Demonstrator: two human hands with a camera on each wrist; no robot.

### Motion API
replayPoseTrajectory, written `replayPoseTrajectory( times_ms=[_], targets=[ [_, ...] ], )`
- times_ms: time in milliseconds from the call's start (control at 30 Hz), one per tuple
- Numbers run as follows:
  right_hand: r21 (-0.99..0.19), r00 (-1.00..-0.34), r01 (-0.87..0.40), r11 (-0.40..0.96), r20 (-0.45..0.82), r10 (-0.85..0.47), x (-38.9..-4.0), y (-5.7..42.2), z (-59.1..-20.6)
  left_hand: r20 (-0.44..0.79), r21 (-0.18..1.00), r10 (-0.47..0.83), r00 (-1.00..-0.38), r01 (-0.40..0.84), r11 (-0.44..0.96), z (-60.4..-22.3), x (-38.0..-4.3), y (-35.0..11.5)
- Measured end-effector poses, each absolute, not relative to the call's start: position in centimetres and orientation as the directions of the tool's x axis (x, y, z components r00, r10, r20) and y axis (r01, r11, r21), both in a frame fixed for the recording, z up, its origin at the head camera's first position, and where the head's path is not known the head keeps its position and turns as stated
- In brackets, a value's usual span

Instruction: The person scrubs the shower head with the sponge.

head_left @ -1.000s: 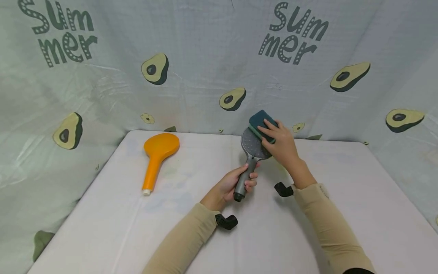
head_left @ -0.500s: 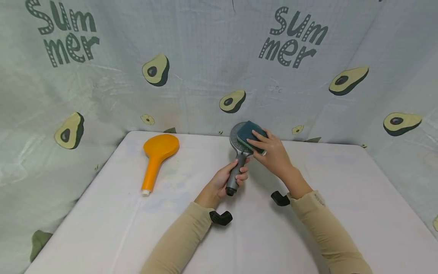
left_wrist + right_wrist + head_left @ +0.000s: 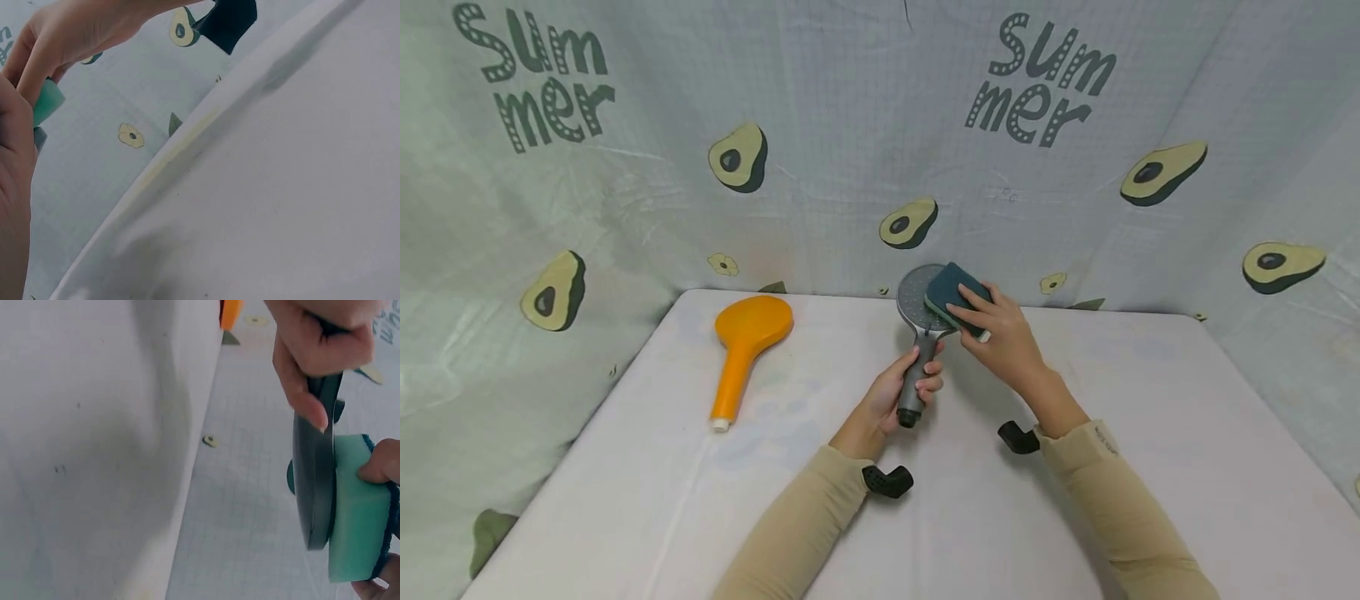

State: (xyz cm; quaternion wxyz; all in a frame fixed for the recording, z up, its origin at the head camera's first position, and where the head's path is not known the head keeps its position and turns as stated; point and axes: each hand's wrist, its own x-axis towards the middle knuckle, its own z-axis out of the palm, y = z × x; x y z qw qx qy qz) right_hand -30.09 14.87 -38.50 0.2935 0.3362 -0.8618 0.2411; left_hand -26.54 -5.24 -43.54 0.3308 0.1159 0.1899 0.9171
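Observation:
A grey handheld shower head (image 3: 917,296) with a round, dotted face is raised over the far part of the table. My left hand (image 3: 887,396) grips its handle, thumb on one side and fingers curled round the other. In my right hand (image 3: 1003,337) is a sponge (image 3: 953,296), dark teal on its outer layer and light green beneath. The right wrist view shows the sponge's green side (image 3: 359,512) flat against the shower head's face, with fingers pinching its edges. In the left wrist view, the sponge's green corner (image 3: 49,103) shows beside the hands; the shower head is mostly hidden there.
An orange shower-head-shaped object (image 3: 748,333) with a white end lies on the left of the white table (image 3: 700,517). Behind the table's far edge hangs a pale curtain (image 3: 820,167) printed with avocados. Black camera mounts (image 3: 889,482) stick out from both wrists.
Both hands, shower head and sponge have shifted left compared with a second ago. The sponge slid from the face's right edge further across it, then slightly back right.

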Motion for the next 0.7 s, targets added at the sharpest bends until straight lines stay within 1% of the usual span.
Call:
replayPoseTrajectory(
  times_ms=[167,233,367,433,467,567,633,700],
  targets=[
    [-0.175,-0.535,-0.787,0.591,0.671,-0.513,-29.9,14.9,-38.9,0.110,0.409,0.636,-0.764,-0.548,-0.730,-43.6,-26.7,-5.2],
    [-0.178,-0.539,-0.782,0.598,0.675,-0.505,-30.0,15.1,-38.9,0.120,0.399,0.630,-0.768,-0.544,-0.739,-43.7,-26.8,-5.1],
    [-0.239,-0.605,-0.720,0.651,0.676,-0.421,-30.2,15.8,-38.7,0.122,0.380,0.622,-0.773,-0.543,-0.749,-43.7,-26.8,-5.1],
    [-0.251,-0.619,-0.709,0.659,0.670,-0.410,-30.1,15.8,-38.7,0.113,0.370,0.620,-0.776,-0.546,-0.751,-43.7,-26.8,-5.1],
    [-0.241,-0.612,-0.716,0.655,0.667,-0.424,-30.0,15.8,-38.8,0.110,0.368,0.621,-0.776,-0.548,-0.751,-43.7,-26.8,-5.1],
    [-0.179,-0.557,-0.766,0.618,0.666,-0.497,-29.7,15.4,-39.1,0.100,0.367,0.626,-0.774,-0.556,-0.746,-43.8,-26.8,-5.1],
    [-0.159,-0.532,-0.785,0.599,0.668,-0.521,-29.5,15.3,-39.0,0.100,0.368,0.628,-0.772,-0.558,-0.744,-43.8,-26.8,-5.1],
    [-0.177,-0.555,-0.769,0.614,0.661,-0.504,-29.6,15.6,-38.9,0.100,0.366,0.631,-0.769,-0.561,-0.742,-43.7,-26.8,-5.1]
  ],
)
